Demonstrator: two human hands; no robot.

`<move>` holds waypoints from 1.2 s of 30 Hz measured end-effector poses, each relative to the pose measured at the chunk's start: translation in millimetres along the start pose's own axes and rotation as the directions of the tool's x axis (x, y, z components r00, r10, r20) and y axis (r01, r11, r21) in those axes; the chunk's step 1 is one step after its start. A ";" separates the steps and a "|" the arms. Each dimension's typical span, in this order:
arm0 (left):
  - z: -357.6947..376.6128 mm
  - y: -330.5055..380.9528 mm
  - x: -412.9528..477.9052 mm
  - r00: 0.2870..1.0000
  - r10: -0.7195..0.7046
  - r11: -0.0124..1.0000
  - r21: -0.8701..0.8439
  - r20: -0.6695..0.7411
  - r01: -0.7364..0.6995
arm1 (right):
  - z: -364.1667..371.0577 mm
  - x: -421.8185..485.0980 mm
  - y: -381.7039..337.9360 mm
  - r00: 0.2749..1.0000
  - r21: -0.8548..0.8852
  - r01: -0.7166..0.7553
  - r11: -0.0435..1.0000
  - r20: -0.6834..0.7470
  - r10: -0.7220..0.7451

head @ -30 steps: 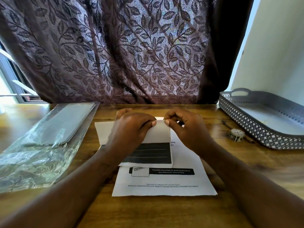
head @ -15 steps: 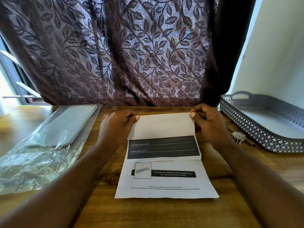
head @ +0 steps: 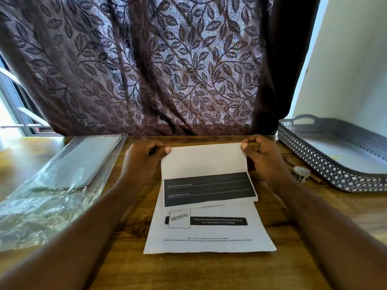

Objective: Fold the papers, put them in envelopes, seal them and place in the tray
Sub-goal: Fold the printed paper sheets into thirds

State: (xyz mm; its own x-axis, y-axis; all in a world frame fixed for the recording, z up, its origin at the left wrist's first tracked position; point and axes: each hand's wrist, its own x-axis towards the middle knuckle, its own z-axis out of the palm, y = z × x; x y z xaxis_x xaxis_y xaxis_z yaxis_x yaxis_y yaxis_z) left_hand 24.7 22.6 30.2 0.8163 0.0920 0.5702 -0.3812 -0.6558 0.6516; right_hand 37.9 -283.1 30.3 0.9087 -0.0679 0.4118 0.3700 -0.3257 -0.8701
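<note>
Sheet of white printed paper (head: 209, 229) is lying centrally on the brown wooden worktop (head: 188, 273), with its far part folded over toward the person and a black printed band facing up. Left hand (head: 142, 164) is pinching the far-left corner of the fold, and right hand (head: 266, 160) is pinching the far-right corner, so both are clamping on the paper. Clear plastic pack of grey envelopes (head: 88, 162) is sitting to the left and grey perforated plastic tray (head: 318, 164) to the right, both apart from the paper.
</note>
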 end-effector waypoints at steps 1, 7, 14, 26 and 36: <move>-0.3 -0.1 -0.1 1.000 -0.004 1.000 -0.016 -0.003 0.004 | -0.9 0.6 0.2 1.000 0.027 -0.016 1.000 0.006 0.015; -0.3 -0.2 -2.0 1.000 -0.022 0.987 -0.159 0.003 0.022 | -2.4 -1.9 1.5 0.991 0.081 -0.062 0.995 0.126 0.052; 0.6 8.4 -8.6 0.931 -0.238 0.644 -0.672 0.278 0.365 | -1.8 1.3 0.8 0.988 0.260 -0.138 0.956 0.097 0.117; 2.6 2.5 -6.0 0.857 -0.299 0.466 -0.720 0.420 0.515 | -2.5 -1.4 -1.7 0.957 0.394 -0.259 0.882 0.225 0.181; 4.7 5.8 -6.3 0.834 -0.322 0.323 -0.777 0.447 0.541 | 2.8 0.7 6.1 0.892 0.372 -0.237 0.897 0.450 0.049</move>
State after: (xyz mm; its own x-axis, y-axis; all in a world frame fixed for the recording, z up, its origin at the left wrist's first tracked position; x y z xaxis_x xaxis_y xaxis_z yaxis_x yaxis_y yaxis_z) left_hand 19.3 14.6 28.0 0.9980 -0.0470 0.0423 -0.0187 0.4197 0.9075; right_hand 41.4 -282.5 24.5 0.9154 0.3479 0.2026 0.1884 0.0745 -0.9793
